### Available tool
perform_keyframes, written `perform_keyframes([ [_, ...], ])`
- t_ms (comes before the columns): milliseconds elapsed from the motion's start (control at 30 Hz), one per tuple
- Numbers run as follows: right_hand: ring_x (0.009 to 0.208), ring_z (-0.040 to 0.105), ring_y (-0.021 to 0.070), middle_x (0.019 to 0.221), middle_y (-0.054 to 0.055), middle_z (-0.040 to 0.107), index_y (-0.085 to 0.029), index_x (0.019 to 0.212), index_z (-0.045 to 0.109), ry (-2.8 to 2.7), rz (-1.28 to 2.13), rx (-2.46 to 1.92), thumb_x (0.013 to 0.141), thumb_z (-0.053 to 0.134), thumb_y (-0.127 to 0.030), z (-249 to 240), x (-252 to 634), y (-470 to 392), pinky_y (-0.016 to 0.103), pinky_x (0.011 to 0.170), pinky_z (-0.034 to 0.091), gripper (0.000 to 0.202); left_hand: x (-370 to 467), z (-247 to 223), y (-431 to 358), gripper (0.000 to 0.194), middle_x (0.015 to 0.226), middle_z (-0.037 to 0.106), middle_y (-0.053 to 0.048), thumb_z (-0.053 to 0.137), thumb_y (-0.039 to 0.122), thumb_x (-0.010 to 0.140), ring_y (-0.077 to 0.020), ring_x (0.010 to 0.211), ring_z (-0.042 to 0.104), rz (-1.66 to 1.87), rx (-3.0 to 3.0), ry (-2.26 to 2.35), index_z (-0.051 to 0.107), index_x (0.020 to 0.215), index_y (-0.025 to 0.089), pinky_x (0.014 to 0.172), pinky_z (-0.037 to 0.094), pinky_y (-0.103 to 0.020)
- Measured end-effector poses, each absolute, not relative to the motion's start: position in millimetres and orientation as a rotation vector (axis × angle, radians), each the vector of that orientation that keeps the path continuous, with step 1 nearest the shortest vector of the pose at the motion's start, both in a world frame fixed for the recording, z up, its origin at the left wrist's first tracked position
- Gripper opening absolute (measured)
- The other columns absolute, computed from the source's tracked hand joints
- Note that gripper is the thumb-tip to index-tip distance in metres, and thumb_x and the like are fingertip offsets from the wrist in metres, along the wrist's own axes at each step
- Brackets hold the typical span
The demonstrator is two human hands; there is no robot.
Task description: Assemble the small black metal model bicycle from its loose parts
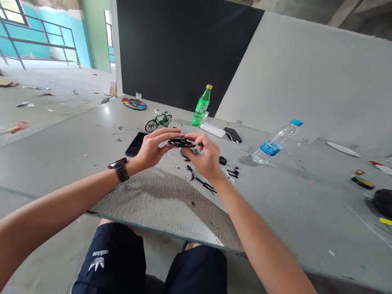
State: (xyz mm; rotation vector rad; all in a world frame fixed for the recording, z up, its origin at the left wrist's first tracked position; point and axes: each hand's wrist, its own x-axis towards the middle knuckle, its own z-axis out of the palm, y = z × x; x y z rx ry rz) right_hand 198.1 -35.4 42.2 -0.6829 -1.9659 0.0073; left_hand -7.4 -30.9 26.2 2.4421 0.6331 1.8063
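Observation:
Both hands are raised over the table, closed around a small black model bicycle wheel (181, 142) seen nearly edge-on. My left hand (152, 148) grips its left side, fingers stretched over the top and thumb below. My right hand (205, 156) pinches the right side, where a thin dark piece sticks out by the fingertips. Beneath and beyond the hands lie black model parts, partly hidden by the fingers. Nearer me are a curved black piece (190, 173) and a long black frame-like part (206, 185). An assembled green model bicycle (158, 121) stands behind my left hand.
A dark phone (135, 144) lies left of my hands. Behind them stand a green bottle (202, 106), a white power bank (213, 130) and a black case (233, 135). To the right, a clear bottle (273, 145) leans; further right is a tape roll (362, 182). A colourful palette (134, 104) lies back left.

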Motion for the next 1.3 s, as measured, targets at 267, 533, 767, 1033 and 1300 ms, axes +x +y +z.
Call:
perform_keyframes([
  [267, 0.090, 0.067, 0.0192, 0.109, 0.005, 0.073, -0.027, 0.093, 0.048, -1.963, 0.157, -0.715, 0.091, 0.066, -0.036, 36.9, 198.3, -28.1, 0.036, 0.073, 0.054, 0.021, -3.0, 19.5, -24.2, 0.027, 0.124, 0.072, -0.012, 0.064, 0.025, 0.097, -0.0218, 0.118, 0.066, 1.744, 2.370, 0.607, 0.068, 0.124, 0.023, 0.103, 0.053, -0.044],
  [533, 0.102, 0.067, 0.0222, 0.116, 0.006, 0.071, -0.028, 0.082, 0.033, -1.989, 0.184, -0.643, 0.084, 0.066, -0.024, 45.1, 197.0, -33.3, 0.043, 0.083, 0.056, 0.034, -4.9, 18.6, -27.2, 0.026, 0.117, 0.074, -0.009, 0.058, 0.021, 0.099, -0.0198, 0.108, 0.069, 1.770, 2.386, 0.601, 0.068, 0.122, 0.024, 0.094, 0.056, -0.040],
  [767, 0.108, 0.066, 0.0241, 0.120, 0.006, 0.070, -0.028, 0.082, 0.030, -2.032, 0.259, -0.633, 0.085, 0.055, -0.017, 55.9, 203.3, -41.6, 0.048, 0.089, 0.056, 0.028, -5.5, 22.6, -31.3, 0.025, 0.115, 0.075, -0.009, 0.056, 0.019, 0.099, -0.0188, 0.107, 0.069, 1.793, 2.393, 0.648, 0.068, 0.121, 0.022, 0.093, 0.055, -0.038],
  [1033, 0.105, 0.066, 0.0222, 0.116, 0.007, 0.070, -0.027, 0.081, 0.030, -2.014, 0.368, -0.627, 0.096, 0.048, -0.024, 61.4, 203.7, -44.5, 0.043, 0.087, 0.053, 0.025, -6.3, 20.2, -29.3, 0.024, 0.115, 0.075, -0.010, 0.059, 0.019, 0.098, -0.0191, 0.108, 0.069, 1.815, 2.396, 0.704, 0.069, 0.120, 0.021, 0.096, 0.054, -0.039],
  [1300, 0.114, 0.063, 0.0230, 0.117, 0.008, 0.070, -0.026, 0.080, 0.031, -2.041, 0.537, -0.670, 0.099, 0.048, -0.031, 70.7, 203.5, -50.4, 0.044, 0.094, 0.049, 0.026, -6.5, 17.7, -27.4, 0.024, 0.112, 0.075, -0.010, 0.059, 0.021, 0.099, -0.0190, 0.105, 0.070, 1.791, 2.465, 0.732, 0.068, 0.121, 0.019, 0.093, 0.055, -0.036],
])
